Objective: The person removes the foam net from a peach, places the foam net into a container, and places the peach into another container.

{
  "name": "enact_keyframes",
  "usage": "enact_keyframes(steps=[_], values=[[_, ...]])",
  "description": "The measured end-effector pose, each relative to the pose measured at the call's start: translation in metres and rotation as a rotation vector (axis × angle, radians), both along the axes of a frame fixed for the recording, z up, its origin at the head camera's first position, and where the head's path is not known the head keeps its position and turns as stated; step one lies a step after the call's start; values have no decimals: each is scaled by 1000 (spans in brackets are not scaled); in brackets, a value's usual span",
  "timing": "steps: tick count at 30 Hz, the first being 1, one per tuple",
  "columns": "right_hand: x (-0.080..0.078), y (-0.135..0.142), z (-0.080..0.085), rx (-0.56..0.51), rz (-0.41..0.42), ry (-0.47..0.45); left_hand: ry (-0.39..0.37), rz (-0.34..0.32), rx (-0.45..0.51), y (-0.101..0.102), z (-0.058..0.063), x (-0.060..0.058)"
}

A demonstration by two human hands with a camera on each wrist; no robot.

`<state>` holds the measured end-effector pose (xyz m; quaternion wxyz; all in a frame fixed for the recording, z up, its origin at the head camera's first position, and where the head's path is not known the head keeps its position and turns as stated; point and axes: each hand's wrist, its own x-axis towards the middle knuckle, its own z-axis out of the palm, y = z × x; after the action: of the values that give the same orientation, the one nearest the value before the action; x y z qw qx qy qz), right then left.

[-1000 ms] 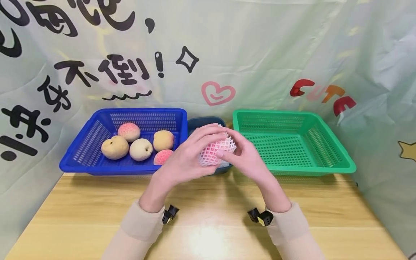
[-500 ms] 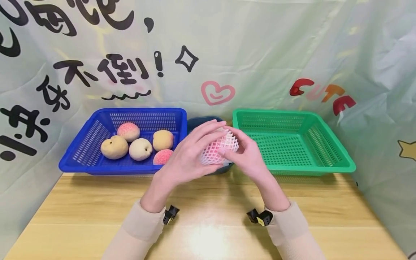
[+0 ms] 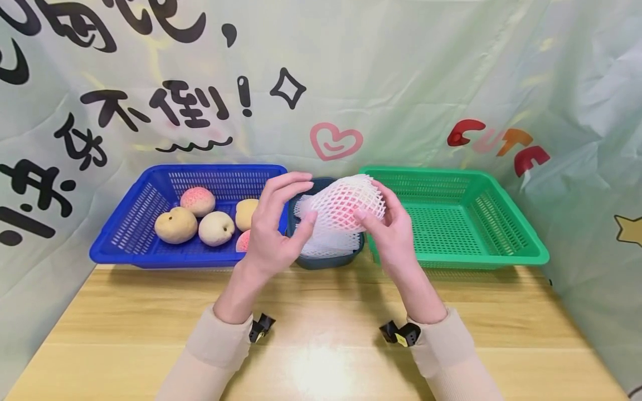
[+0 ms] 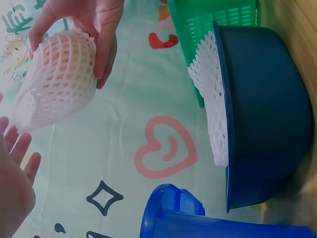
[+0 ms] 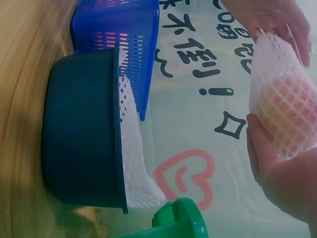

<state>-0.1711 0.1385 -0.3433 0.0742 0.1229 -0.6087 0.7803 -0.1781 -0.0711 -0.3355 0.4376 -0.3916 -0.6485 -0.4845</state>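
Observation:
In the head view my right hand point(image 3: 398, 239) grips a pinkish peach point(image 3: 348, 213) inside a white foam net sleeve point(image 3: 323, 206), thumb across its near side. The sleeve's loose end points left, toward my left hand point(image 3: 268, 236). That hand is spread, fingers extended and thumb overlapping the sleeve's end in this view. From the left wrist, the wrapped peach point(image 4: 64, 64) shows in the right hand's fingers, with the left hand point(image 4: 15, 198) by the narrow end. Below the hands stands a dark blue-green bin point(image 3: 328, 262) holding more white foam nets point(image 3: 331, 245).
Left of the bin, a blue basket point(image 3: 188, 260) holds several bare peaches point(image 3: 176, 225). On the right is a green basket point(image 3: 461, 260) with a slotted floor. Both stand on the wooden table point(image 3: 321, 334) before a printed cloth backdrop point(image 3: 401, 83).
Both hands were cupped around the netted peach. Now my left hand has drawn back left and spread, while the right lifts the peach slightly, its sleeve stretching out leftward.

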Motion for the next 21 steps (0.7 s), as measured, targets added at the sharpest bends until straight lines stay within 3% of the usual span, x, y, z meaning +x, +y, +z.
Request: enact_keyframes(steps=[4, 10, 12, 16, 21], values=[[-1, 1, 0, -98, -26, -13, -28, 18, 76, -2, -4, -3], [-2, 1, 0, -152, -29, -31, -234, -160, 128, -1, -7, -1], [-3, 2, -1, -147, -23, -18, -306, -186, 129, -1, -7, 0], [-4, 1, -2, -126, -10, 12, -413, -197, 125, -1, -7, 2], [-3, 1, -2, -143, -1, 25, -487, -175, 99, -2, -9, 2]])
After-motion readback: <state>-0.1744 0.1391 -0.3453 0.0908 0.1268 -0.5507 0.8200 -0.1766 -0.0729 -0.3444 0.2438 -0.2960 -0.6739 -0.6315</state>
